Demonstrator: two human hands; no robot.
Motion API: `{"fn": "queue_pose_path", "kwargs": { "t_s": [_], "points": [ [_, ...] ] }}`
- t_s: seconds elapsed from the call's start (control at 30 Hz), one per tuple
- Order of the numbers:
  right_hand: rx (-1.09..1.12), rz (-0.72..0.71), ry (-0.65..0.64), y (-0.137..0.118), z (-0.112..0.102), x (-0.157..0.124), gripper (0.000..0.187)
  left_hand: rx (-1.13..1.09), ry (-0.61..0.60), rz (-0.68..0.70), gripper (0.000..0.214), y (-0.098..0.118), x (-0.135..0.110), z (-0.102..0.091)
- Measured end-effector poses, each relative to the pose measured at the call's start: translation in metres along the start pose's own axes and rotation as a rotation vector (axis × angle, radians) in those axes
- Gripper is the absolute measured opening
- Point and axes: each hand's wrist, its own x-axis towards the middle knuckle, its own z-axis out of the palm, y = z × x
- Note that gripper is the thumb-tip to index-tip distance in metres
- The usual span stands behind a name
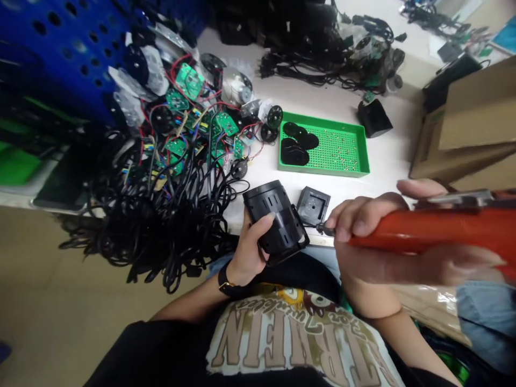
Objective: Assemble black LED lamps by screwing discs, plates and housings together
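My left hand [248, 250] is shut around a black plastic housing [276, 220] with slotted vents, holding it upright near the table's front edge. My right hand [363, 226] grips a red electric screwdriver [427, 228], its dark tip [325, 228] close to the housing's lower side. Just beyond both hands, a square black plastic part [313, 205] lies on the table. Behind it stands a green tray [324, 167] holding several black discs [294, 153] and many small brass-coloured screws [338, 148].
To the left, green circuit boards with red wires [189, 129] lie heaped on tangled black cables [161, 226]. A blue perforated crate [60, 54] stands beyond them. More cables [322, 59] lie at the back, a black block [374, 118] sits by the tray, and cardboard boxes [467, 118] stand right.
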Motion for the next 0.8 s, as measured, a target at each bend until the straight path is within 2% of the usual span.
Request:
{"fn": "queue_pose_path", "kwargs": {
  "t_s": [0.1,0.2,0.4,0.6,0.73,0.8],
  "points": [
    [-0.094,-0.07,-0.035,0.004,0.004,-0.004,0.047,0.013,0.049,0.04,0.066,-0.002,-0.001,0.003],
    [-0.186,-0.083,0.009,0.014,0.002,-0.006,0.06,0.001,0.067,0.076,0.063,-0.002,-0.003,0.007],
    [-0.144,-0.097,-0.075,0.007,-0.007,-0.004,0.041,0.001,0.06,0.097,0.06,0.0,-0.005,0.016],
    [-0.318,-0.09,0.034,0.025,0.002,-0.008,0.06,0.009,0.046,0.088,0.058,0.003,-0.008,0.023],
    [-0.204,-0.13,0.053,0.033,0.009,-0.004,0.043,-0.007,0.03,0.088,0.052,0.004,-0.006,0.026],
    [-0.182,-0.149,0.075,0.035,0.012,0.001,0.04,-0.018,0.026,0.07,0.053,0.005,-0.006,0.028]
  ]
}}
